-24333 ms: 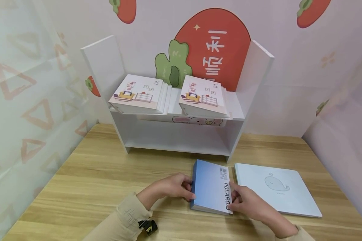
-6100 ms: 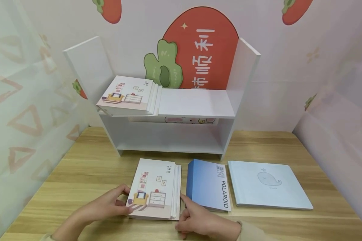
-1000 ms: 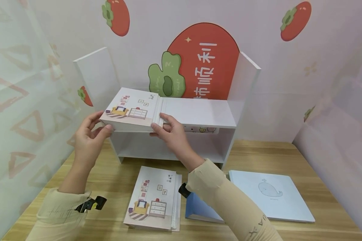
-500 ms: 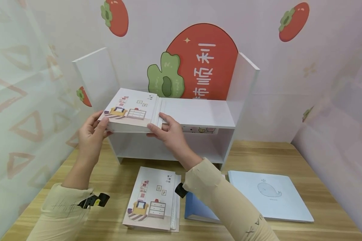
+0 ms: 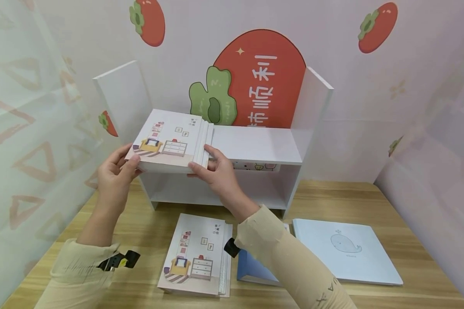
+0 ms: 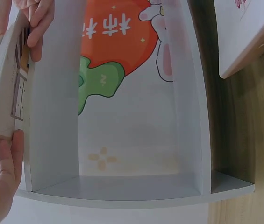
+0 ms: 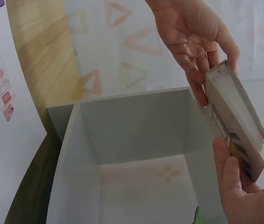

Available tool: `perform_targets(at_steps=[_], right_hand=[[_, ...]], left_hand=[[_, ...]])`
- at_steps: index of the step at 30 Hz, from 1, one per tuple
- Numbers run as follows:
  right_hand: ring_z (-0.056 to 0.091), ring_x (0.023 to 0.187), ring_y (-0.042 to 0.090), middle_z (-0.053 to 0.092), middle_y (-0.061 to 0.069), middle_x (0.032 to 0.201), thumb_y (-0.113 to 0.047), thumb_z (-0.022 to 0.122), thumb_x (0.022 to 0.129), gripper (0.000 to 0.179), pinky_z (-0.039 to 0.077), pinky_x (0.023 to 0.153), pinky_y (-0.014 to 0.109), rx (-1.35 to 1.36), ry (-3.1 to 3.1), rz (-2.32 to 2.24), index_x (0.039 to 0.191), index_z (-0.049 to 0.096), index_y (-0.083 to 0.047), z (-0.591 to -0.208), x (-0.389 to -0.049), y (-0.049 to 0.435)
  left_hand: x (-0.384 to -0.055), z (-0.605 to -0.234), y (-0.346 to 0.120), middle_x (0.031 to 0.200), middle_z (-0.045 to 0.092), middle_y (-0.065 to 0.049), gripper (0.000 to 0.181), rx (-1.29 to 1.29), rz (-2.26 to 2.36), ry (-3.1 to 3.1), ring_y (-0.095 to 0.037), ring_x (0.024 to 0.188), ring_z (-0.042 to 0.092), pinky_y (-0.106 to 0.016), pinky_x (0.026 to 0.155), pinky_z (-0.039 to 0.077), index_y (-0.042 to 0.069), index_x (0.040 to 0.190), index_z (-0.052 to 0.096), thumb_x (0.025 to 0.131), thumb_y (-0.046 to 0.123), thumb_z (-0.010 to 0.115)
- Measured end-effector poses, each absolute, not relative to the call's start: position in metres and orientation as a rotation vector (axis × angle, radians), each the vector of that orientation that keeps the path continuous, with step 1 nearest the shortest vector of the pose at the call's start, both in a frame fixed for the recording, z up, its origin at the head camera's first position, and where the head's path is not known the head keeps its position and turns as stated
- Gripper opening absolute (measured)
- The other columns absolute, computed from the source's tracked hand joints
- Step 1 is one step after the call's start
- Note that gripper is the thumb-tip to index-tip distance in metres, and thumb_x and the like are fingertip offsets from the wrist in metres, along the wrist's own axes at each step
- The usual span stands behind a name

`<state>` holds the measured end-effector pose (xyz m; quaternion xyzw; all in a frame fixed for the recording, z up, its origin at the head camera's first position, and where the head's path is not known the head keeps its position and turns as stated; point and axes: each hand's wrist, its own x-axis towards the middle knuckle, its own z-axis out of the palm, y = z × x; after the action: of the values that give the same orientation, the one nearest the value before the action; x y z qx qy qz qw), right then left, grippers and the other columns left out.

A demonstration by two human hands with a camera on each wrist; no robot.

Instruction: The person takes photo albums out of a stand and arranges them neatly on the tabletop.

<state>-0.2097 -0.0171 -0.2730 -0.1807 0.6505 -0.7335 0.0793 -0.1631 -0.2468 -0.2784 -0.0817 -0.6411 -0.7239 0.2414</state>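
A thick white photo album (image 5: 166,137), its cover drawn with a yellow armchair and a drawer chest, is held at the left end of the white shelf unit's upper board (image 5: 257,146). My left hand (image 5: 114,182) grips its left front corner, thumb on top. On the opposite side, my right hand (image 5: 220,176) pinches the front right corner, thumb at the front edge. The right wrist view shows the album (image 7: 230,112) between both hands, fingers under it. A matching album (image 5: 193,253) lies on the table below, in front of the shelf.
A blue album (image 5: 255,268) lies partly hidden under my right sleeve (image 5: 290,262). Right of it is a pale album (image 5: 371,253) with a whale drawing. The shelf's side panels (image 5: 319,98) rise above the upper board, and a lower board (image 5: 216,195) runs beneath.
Over the last second the held album has risen slightly, both hands still on it. Earlier, a second matching album stood on the shelf's right half; one now lies on the table.
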Motion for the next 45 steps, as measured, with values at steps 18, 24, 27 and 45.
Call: perform_targets(at_steps=[18, 24, 27, 45], right_hand=[[0.071, 0.101, 0.021, 0.068, 0.022, 0.123, -0.002, 0.072, 0.089, 0.090, 0.053, 0.085, 0.024, -0.613, 1.954, -2.208, 0.158, 0.016, -0.018, -0.282, -0.208, -0.016], [0.070, 0.102, 0.018, 0.068, 0.022, 0.124, 0.001, 0.072, 0.088, 0.094, 0.055, 0.082, 0.024, -0.617, 1.949, -2.212, 0.159, 0.013, -0.020, -0.287, -0.209, -0.015], [0.069, 0.099, 0.015, 0.067, 0.023, 0.124, 0.003, 0.071, 0.088, 0.096, 0.055, 0.079, 0.022, -0.646, 1.951, -2.197, 0.160, 0.012, -0.021, -0.290, -0.209, -0.013], [0.069, 0.101, 0.021, 0.064, 0.026, 0.127, 0.006, 0.070, 0.088, 0.099, 0.055, 0.078, 0.022, -0.807, 1.949, -2.133, 0.160, 0.009, -0.024, -0.302, -0.205, -0.008]], left_hand=[[-0.154, -0.283, -0.259, 0.117, 0.066, 0.005, 0.036, -0.354, -2.067, -1.831, -0.003, 0.098, 0.066, -0.017, 0.082, 0.056, 0.004, 0.135, 0.052, 0.099, 0.003, 0.057], [-0.151, -0.285, -0.266, 0.121, 0.062, 0.006, 0.048, -0.400, -2.027, -1.962, -0.001, 0.101, 0.066, -0.016, 0.084, 0.056, -0.003, 0.144, 0.042, 0.099, 0.003, 0.057], [-0.149, -0.286, -0.270, 0.122, 0.061, 0.008, 0.054, -0.418, -2.001, -2.031, 0.000, 0.101, 0.065, -0.015, 0.084, 0.055, -0.006, 0.148, 0.036, 0.099, 0.002, 0.057], [-0.139, -0.291, -0.283, 0.127, 0.059, 0.016, 0.066, -0.453, -1.925, -2.250, 0.002, 0.109, 0.064, -0.014, 0.086, 0.054, -0.008, 0.152, 0.025, 0.097, -0.001, 0.059]])
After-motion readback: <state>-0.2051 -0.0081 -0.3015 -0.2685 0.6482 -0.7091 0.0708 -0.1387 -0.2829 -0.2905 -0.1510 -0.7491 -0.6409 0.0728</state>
